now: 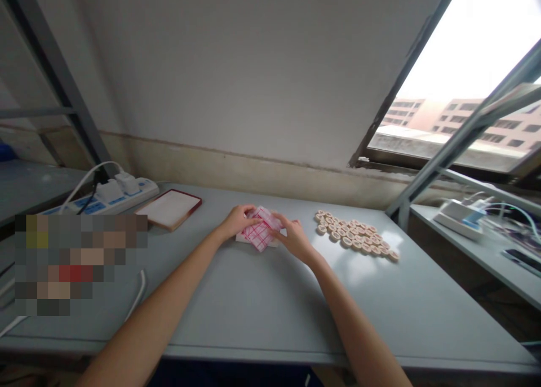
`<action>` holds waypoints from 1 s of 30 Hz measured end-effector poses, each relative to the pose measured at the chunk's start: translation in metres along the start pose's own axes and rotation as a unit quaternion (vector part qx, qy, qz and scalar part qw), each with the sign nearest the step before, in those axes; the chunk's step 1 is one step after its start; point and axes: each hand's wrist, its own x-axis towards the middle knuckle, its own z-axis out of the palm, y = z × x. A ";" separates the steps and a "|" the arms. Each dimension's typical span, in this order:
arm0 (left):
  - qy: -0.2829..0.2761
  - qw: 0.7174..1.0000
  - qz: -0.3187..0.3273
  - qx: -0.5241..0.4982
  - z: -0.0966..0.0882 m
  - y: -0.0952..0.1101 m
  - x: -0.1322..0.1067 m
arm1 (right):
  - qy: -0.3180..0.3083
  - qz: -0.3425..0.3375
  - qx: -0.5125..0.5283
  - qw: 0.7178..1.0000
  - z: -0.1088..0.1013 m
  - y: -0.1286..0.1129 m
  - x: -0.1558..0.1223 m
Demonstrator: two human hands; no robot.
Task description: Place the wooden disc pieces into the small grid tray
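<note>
A small folded sheet with pink-red grid lines on white is held up over the middle of the table. My left hand grips its left side, thumb across the front. On the other side my right hand pinches the right edge between thumb and fingers. Under the sheet lies a flat pale object, mostly hidden, so its kind is unclear. To the right of my right hand, round wooden game pieces with marked tops are spread close together on the table.
The grey table meets a wall at the back. At the left are a white power strip, a white panel with a red-brown frame and a white cable. A metal post stands at the right rear corner. The left front area is pixelated.
</note>
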 end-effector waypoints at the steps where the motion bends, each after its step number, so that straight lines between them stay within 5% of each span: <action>1: -0.006 1.000 0.004 0.002 0.000 -0.002 0.000 | -0.006 0.000 -0.009 1.000 -0.001 -0.001 0.000; 8: -0.036 0.997 0.003 0.061 0.006 -0.015 -0.002 | -0.059 0.048 -0.056 0.996 -0.005 -0.006 -0.002; 20: -0.074 0.995 -0.002 0.071 0.013 -0.004 -0.008 | 0.007 0.133 -0.118 0.984 0.006 -0.007 0.001; 26: -0.109 0.994 -0.009 0.018 0.016 -0.007 -0.008 | 0.044 0.127 -0.010 0.991 0.001 -0.005 0.001; 30: -0.099 0.992 -0.007 -0.080 0.021 -0.009 -0.006 | 0.003 0.098 0.095 0.991 0.001 0.002 0.001</action>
